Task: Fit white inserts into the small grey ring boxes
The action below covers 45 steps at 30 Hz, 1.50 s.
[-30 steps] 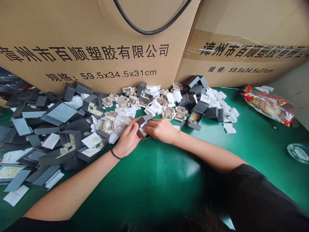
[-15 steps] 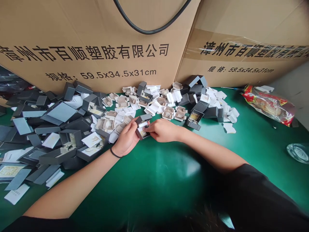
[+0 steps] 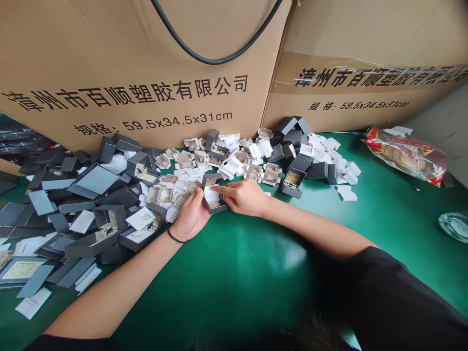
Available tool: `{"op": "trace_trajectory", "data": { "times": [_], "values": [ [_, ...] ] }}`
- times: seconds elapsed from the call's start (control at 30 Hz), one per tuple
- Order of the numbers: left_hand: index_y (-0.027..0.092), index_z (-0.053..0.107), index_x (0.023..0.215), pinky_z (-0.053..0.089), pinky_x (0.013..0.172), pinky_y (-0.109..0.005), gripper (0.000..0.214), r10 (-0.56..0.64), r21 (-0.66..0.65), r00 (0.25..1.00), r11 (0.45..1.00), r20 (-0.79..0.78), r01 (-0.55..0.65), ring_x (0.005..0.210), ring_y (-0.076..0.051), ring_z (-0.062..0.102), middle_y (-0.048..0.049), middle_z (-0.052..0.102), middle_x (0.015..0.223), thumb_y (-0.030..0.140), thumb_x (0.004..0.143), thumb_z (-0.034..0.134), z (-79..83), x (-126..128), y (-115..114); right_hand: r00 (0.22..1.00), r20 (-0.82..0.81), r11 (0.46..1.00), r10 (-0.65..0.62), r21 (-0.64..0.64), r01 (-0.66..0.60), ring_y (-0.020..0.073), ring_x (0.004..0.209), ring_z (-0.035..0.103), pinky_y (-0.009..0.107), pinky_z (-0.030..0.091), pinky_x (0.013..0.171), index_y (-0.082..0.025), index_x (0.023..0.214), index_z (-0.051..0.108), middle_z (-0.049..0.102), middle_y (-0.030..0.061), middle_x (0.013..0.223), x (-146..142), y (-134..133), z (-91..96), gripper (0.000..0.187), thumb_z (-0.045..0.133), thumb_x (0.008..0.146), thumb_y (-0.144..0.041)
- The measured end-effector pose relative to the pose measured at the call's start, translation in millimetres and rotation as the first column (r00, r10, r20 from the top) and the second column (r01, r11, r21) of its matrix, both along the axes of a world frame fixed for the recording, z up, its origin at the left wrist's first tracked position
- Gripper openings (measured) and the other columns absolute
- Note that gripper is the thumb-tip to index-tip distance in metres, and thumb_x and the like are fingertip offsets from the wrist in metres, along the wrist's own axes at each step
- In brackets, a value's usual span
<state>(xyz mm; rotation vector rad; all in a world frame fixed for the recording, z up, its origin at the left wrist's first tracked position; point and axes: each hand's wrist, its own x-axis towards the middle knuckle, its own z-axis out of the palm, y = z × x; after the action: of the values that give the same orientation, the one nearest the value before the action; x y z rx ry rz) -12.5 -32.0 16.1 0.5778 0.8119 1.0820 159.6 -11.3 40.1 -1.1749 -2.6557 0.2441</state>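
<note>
Head view: left hand [image 3: 191, 214] grips the open box [image 3: 218, 209] by its left side, long axis near-to-far. Right hand [image 3: 245, 197], just right: index straight, touching white paper [image 3: 209, 195] inside; others curled, I can't tell whether around anything.

Two hands [image 3: 190, 215] [image 3: 246, 197], two printed cartons [image 3: 109, 53] [image 3: 358, 34], one cable [image 3: 215, 61] appear.

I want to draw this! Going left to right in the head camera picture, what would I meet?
Dark-gray box pile → black wristband → left grip → held dark-gray box → right grip → open dark-gray box → red-trimmed snack packet → clear round glassware.
</note>
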Motion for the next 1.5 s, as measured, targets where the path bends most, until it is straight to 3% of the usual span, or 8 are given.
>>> {"op": "trace_trajectory", "data": {
  "times": [0.3,0.5,1.0,1.13,1.23,1.37,1.5],
  "values": [
    [0.02,0.056,0.116,0.044,0.099,-0.042,0.034,-0.008,0.056,0.994,0.998,-0.112,0.014,0.122,-0.028,0.048,-0.0094,0.062,0.118,0.038,0.092,0.042,-3.3,-1,-2,0.995,0.096,1.0,-0.015,-0.017,0.017,0.0164,0.07,0.063,0.026,0.033,0.056,-0.023,0.138,0.043,0.069,0.0076,0.102,-3,-2,-0.2,0.048,0.035,0.09,-0.024],
    [0.024,0.051,0.125,0.042,0.101,-0.041,0.037,0.022,0.146,0.991,0.989,-0.13,-0.003,0.124,-0.028,0.046,-0.006,0.059,0.124,0.038,0.092,0.042,-6.6,-1,-4,0.991,0.134,1.0,0.021,-0.002,-0.021,0.0165,0.065,0.061,0.026,0.029,0.052,-0.027,0.138,0.042,0.07,0.0056,0.096,-1,-3,8.7,0.049,0.035,0.089,-0.021],
    [0.021,0.056,0.114,0.047,0.095,-0.039,0.031,0.044,0.037,0.995,0.998,-0.086,-0.04,0.113,-0.023,0.055,-0.0092,0.06,0.121,0.037,0.091,0.045,1.2,0,-2,0.999,0.029,0.998,-0.021,0.059,0.019,0.0144,0.066,0.06,0.025,0.03,0.053,-0.026,0.136,0.044,0.069,0.0039,0.086,-3,-4,-12.5,0.048,0.038,0.089,-0.021],
    [0.018,0.056,0.115,0.05,0.09,-0.038,0.034,0.06,0.028,0.998,0.998,-0.033,-0.059,0.105,-0.022,0.06,-0.0101,0.064,0.114,0.037,0.093,0.039,0.6,-2,-5,0.977,-0.189,0.984,-0.098,0.129,0.124,0.0139,0.072,0.059,0.024,0.037,0.06,-0.019,0.115,0.061,0.068,0.0044,0.083,3,0,-23.0,0.036,0.034,0.091,-0.02],
    [0.016,0.056,0.116,0.053,0.085,-0.039,0.037,0.059,0.035,0.997,0.998,-0.043,-0.058,0.097,-0.022,0.064,-0.0102,0.068,0.105,0.04,0.092,0.041,0.7,-3,-10,0.948,-0.282,0.955,-0.146,0.21,0.209,0.0174,0.087,0.058,0.028,0.042,0.074,-0.016,0.109,0.063,0.068,0.0083,0.096,9,7,-26.6,0.034,0.034,0.091,-0.016],
    [0.014,0.058,0.113,0.054,0.081,-0.038,0.037,0.046,0.039,0.997,0.998,-0.069,-0.043,0.092,-0.023,0.066,-0.0107,0.07,0.099,0.041,0.091,0.044,1.7,-2,-14,0.981,-0.177,0.944,-0.083,0.301,0.134,0.0253,0.123,0.041,0.041,0.034,0.097,-0.019,0.124,0.055,0.054,0.0082,0.131,12,15,-31.6,0.036,0.039,0.092,-0.023],
    [0.012,0.06,0.11,0.054,0.078,-0.036,0.037,0.058,0.04,0.998,0.998,-0.038,-0.057,0.089,-0.023,0.067,-0.0119,0.071,0.094,0.039,0.091,0.043,1.9,-1,-15,0.989,-0.133,0.949,-0.068,0.298,0.105,0.0247,0.12,0.043,0.046,0.028,0.102,-0.018,0.112,0.062,0.053,0.0079,0.133,7,15,-33.4,0.031,0.041,0.094,-0.03]
  ]
}}
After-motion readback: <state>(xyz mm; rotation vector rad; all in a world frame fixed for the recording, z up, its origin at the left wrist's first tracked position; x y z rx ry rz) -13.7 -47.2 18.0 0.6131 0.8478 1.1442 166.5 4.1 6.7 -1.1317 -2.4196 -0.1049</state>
